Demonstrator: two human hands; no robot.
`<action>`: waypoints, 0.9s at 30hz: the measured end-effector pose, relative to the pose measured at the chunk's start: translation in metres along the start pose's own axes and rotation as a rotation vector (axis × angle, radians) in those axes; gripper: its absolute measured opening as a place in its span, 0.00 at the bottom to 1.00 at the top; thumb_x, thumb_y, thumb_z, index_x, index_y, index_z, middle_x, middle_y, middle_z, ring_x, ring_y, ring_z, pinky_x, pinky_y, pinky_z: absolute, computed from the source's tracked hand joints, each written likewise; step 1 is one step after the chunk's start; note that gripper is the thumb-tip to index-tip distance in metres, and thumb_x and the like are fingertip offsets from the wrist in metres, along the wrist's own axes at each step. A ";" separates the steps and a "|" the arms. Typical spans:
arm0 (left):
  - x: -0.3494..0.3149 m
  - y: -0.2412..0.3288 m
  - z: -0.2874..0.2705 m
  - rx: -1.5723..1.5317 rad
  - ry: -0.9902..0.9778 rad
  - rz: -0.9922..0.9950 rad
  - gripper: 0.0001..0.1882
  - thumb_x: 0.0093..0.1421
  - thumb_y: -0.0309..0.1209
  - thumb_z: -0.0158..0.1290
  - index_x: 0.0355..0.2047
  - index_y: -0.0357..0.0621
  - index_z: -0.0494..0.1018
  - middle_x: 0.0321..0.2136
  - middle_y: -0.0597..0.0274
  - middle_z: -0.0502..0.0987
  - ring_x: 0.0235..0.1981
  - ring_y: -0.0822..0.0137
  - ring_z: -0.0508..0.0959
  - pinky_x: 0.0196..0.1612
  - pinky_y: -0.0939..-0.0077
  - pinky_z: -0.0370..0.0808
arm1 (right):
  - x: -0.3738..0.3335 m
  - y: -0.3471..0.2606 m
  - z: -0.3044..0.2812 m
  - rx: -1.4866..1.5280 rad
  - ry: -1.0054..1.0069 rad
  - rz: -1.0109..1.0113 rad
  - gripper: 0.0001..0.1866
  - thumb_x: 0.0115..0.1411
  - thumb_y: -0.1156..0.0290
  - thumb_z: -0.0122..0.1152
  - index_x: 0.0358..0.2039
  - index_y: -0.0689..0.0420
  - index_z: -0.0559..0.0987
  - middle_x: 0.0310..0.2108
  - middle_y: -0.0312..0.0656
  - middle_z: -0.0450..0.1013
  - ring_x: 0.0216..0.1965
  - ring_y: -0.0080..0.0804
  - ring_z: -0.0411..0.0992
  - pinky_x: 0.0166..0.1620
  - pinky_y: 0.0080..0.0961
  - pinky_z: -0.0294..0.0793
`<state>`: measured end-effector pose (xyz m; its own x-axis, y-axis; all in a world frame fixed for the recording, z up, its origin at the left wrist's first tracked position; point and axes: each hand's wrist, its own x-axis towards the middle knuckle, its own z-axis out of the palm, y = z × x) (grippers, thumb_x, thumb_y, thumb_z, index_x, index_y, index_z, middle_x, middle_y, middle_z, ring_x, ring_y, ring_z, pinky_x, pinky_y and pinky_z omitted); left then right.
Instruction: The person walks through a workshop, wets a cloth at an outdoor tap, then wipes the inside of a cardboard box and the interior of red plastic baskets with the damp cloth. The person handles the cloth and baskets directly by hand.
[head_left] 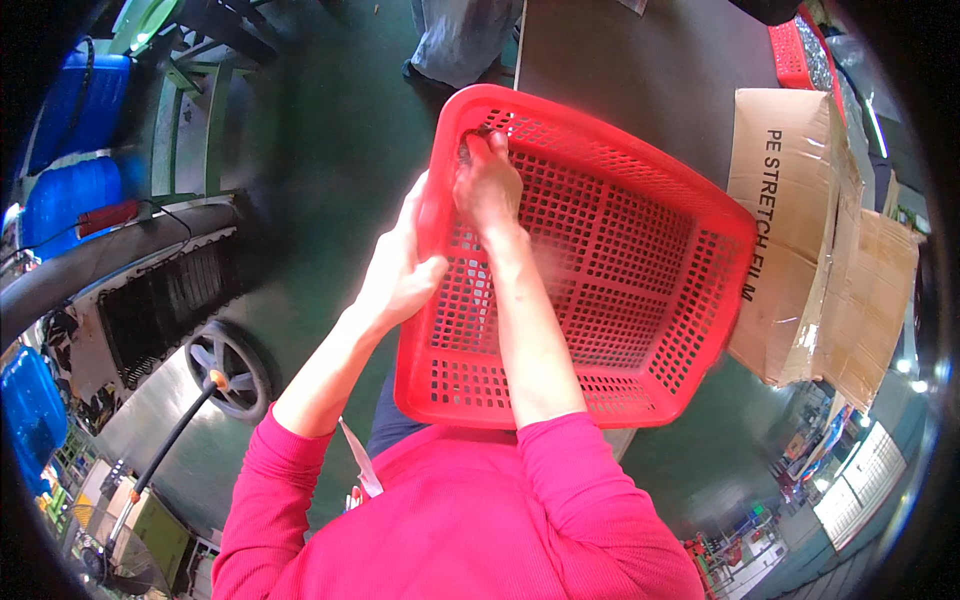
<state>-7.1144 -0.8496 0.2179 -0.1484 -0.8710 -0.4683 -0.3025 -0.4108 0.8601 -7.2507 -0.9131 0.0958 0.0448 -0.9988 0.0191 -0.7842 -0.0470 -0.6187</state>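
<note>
A large red plastic basket [620, 270] with perforated walls and bottom is tilted in front of me, its open side toward me. My left hand [402, 272] is closed on its left rim, the thumb lying over the edge. Inside the basket, my right hand [488, 190] reaches to the far left corner with its fingers curled. Something reddish and dark shows at those fingertips, but it is too small and partly covered to name. Nothing else can be made out inside the basket.
A dark-topped table [610, 60] stands beyond the basket. At the right is an opened cardboard box [790, 200], with another red basket [790, 55] behind it. A person's legs [465, 40] show at the far side. Wheeled equipment [228, 370] and blue containers [75, 200] stand left.
</note>
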 end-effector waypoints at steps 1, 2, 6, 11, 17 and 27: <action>0.000 0.000 0.002 0.021 -0.007 -0.004 0.44 0.44 0.22 0.44 0.65 0.49 0.47 0.53 0.51 0.70 0.51 0.64 0.71 0.54 0.73 0.65 | -0.003 0.003 -0.008 0.032 -0.019 -0.043 0.19 0.47 0.74 0.56 0.43 0.54 0.71 0.44 0.50 0.67 0.31 0.52 0.74 0.33 0.44 0.76; -0.001 0.001 0.005 0.015 0.029 -0.019 0.44 0.44 0.21 0.44 0.65 0.49 0.47 0.53 0.51 0.69 0.52 0.62 0.72 0.54 0.73 0.65 | -0.009 0.004 -0.021 0.094 0.007 -0.160 0.20 0.47 0.74 0.56 0.44 0.53 0.72 0.43 0.49 0.67 0.31 0.52 0.74 0.34 0.44 0.76; 0.000 -0.001 0.013 -0.038 0.143 0.155 0.44 0.44 0.19 0.43 0.65 0.50 0.48 0.52 0.49 0.70 0.51 0.60 0.72 0.53 0.73 0.66 | -0.018 -0.008 -0.063 -0.030 -0.487 -0.119 0.21 0.53 0.73 0.53 0.50 0.53 0.72 0.44 0.47 0.67 0.39 0.50 0.73 0.41 0.41 0.75; 0.001 -0.012 0.013 0.011 0.136 0.195 0.43 0.45 0.19 0.43 0.65 0.50 0.47 0.50 0.43 0.71 0.49 0.53 0.74 0.51 0.70 0.69 | -0.006 -0.022 -0.048 0.040 0.080 -0.191 0.17 0.55 0.69 0.54 0.47 0.55 0.71 0.42 0.47 0.66 0.37 0.49 0.72 0.37 0.41 0.75; -0.008 -0.006 0.020 -0.027 -0.001 0.234 0.45 0.47 0.19 0.49 0.66 0.43 0.42 0.62 0.50 0.53 0.64 0.62 0.55 0.64 0.67 0.53 | -0.048 -0.007 -0.029 -0.193 -0.181 -0.014 0.21 0.52 0.71 0.52 0.49 0.57 0.71 0.51 0.52 0.65 0.46 0.49 0.70 0.42 0.38 0.76; 0.065 0.005 0.030 -0.185 0.151 0.169 0.20 0.69 0.40 0.34 0.49 0.44 0.70 0.41 0.63 0.75 0.41 0.73 0.73 0.43 0.79 0.70 | -0.008 -0.008 -0.016 0.614 -0.206 0.626 0.11 0.50 0.67 0.55 0.32 0.56 0.81 0.31 0.52 0.77 0.37 0.43 0.77 0.41 0.34 0.74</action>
<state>-7.1535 -0.9004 0.1854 -0.0359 -0.9557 -0.2921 -0.1063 -0.2869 0.9520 -7.2543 -0.9048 0.1134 -0.1233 -0.8143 -0.5672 -0.2360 0.5792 -0.7803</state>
